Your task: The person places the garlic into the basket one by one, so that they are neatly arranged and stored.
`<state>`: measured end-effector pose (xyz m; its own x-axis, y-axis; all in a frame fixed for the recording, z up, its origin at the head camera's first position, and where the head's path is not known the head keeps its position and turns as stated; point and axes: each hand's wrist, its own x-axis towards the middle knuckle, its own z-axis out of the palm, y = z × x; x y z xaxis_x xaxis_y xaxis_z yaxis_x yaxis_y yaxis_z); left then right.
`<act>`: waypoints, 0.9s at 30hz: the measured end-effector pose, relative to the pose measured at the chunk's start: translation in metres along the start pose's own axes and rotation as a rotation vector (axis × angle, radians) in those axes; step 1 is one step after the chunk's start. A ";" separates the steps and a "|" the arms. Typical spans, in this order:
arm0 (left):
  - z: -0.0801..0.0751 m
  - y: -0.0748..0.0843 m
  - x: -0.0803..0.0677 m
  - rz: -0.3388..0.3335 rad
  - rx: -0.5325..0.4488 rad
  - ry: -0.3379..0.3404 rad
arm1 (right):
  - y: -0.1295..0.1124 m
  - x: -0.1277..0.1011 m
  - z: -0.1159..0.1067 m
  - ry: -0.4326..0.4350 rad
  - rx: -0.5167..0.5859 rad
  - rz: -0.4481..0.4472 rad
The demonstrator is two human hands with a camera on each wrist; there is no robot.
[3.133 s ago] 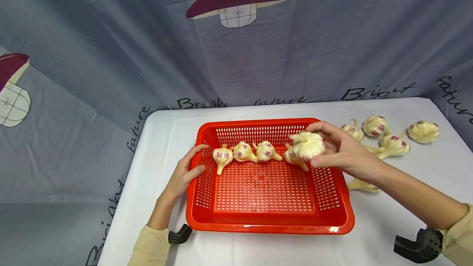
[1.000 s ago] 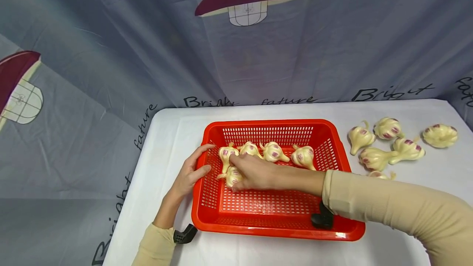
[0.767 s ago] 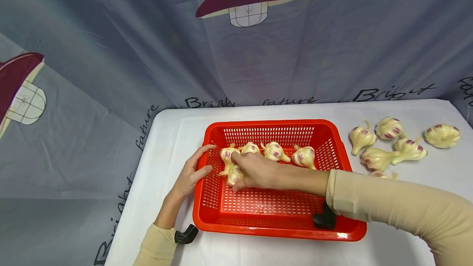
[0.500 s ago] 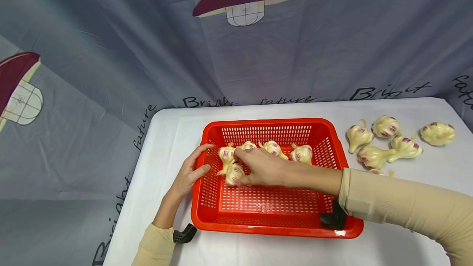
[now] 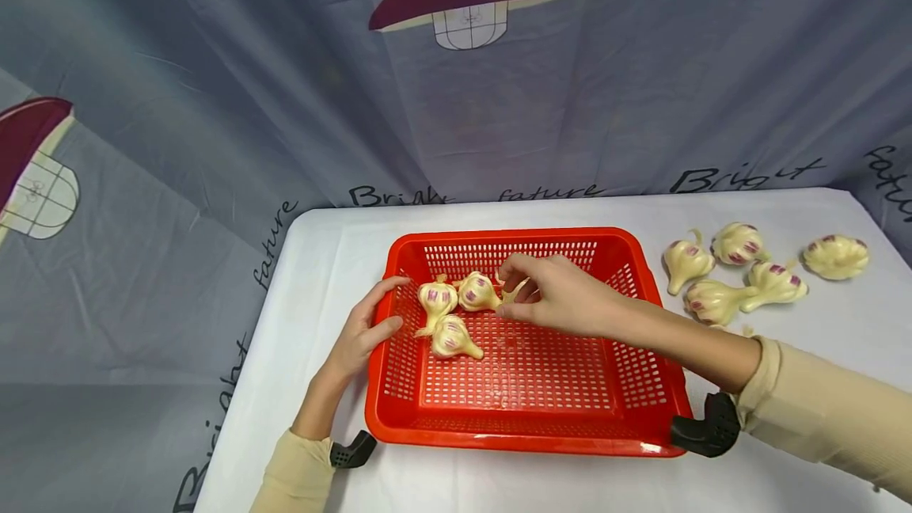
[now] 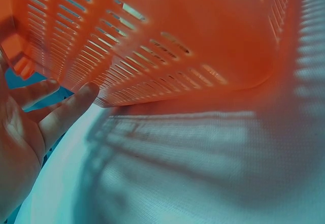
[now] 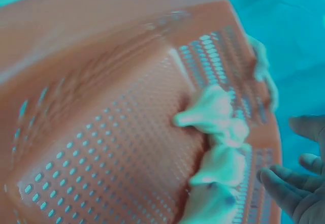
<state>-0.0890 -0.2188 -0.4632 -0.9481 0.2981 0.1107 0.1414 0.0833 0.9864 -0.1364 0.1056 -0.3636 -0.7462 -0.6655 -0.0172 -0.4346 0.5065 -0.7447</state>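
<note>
Beige sleeves (image 5: 826, 418) — black wrist mounts (image 5: 705, 430).

Head cam above; wrist cams close (shared basket (image 5: 644, 386)).

Black handwriting-style lettering is showing on the grey-blue printed fabric backdrop (image 5: 214, 141) hanging behind the counter. "Bright" is reading at the upper right, "Brigh" at the middle with its end folding out of sight, and "fature" is appearing beside it, again along the left fold and partly at the far right edge. Part of another "Bright" is running up the lower left.
</note>
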 end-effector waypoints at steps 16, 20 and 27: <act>0.000 -0.001 0.000 -0.001 0.005 -0.002 | 0.031 -0.054 -0.046 0.160 0.249 0.028; -0.001 -0.001 -0.001 0.002 0.006 -0.004 | 0.042 -0.075 -0.054 0.202 0.302 -0.008; 0.000 -0.002 0.001 -0.002 0.000 -0.004 | 0.060 -0.112 -0.063 0.323 0.445 -0.057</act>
<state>-0.0902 -0.2190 -0.4646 -0.9472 0.3019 0.1084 0.1395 0.0834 0.9867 -0.1107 0.2448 -0.3639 -0.8749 -0.4478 0.1847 -0.2758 0.1470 -0.9499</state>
